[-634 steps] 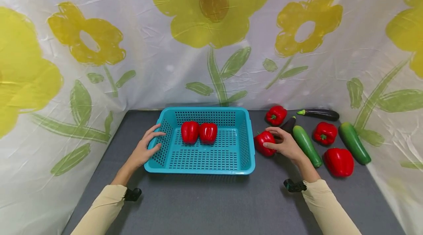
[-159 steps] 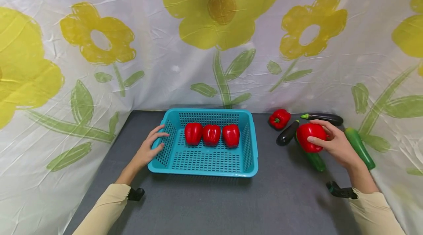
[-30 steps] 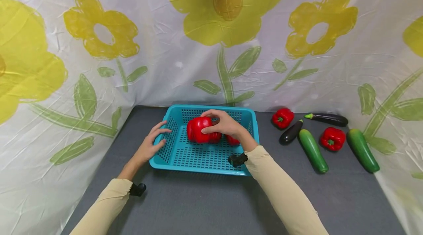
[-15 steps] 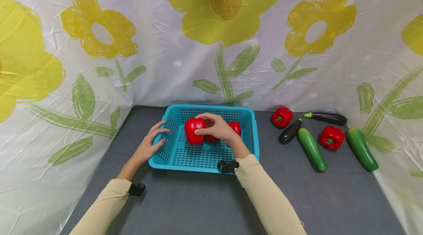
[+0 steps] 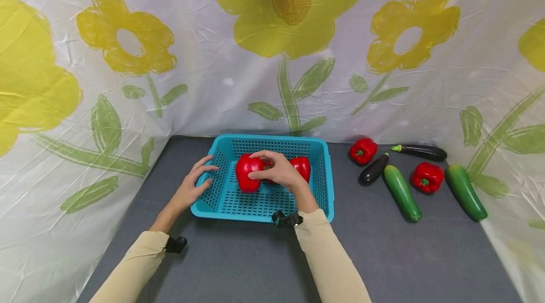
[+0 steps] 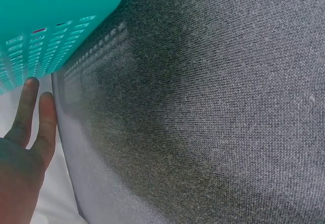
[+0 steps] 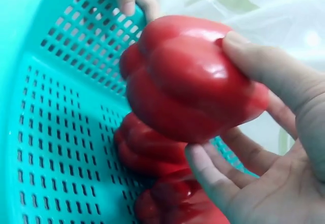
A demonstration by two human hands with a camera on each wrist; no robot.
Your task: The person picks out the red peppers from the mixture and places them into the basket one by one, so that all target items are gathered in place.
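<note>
A large red bell pepper [image 5: 249,173] is in my right hand [image 5: 278,170], gripped between thumb and fingers over the left part of the blue plastic basket [image 5: 259,215]. The right wrist view shows that bell pepper [image 7: 188,79] above other red peppers [image 7: 150,148] in the basket. One more pepper [image 5: 301,168] lies in the basket to the right of the hand; another is mostly hidden behind the fingers. My left hand [image 5: 189,190] is at the basket's left rim, its fingers extended; in the left wrist view two straight fingers [image 6: 46,120] are by the perforated wall.
Right of the basket on the dark grey tabletop [image 5: 238,265] lie two red bell peppers, one at the back [image 5: 363,151] and one further right [image 5: 427,177]. Two eggplants [image 5: 374,169] and two green zucchini [image 5: 402,193] lie among them. A flower-printed curtain [image 5: 196,104] hangs behind.
Since the earliest frame, a pepper from beside the basket has gone inside. My right hand brought the large pepper from the far right into the basket area, then shifted slightly left and nearer. Left hand stayed.
</note>
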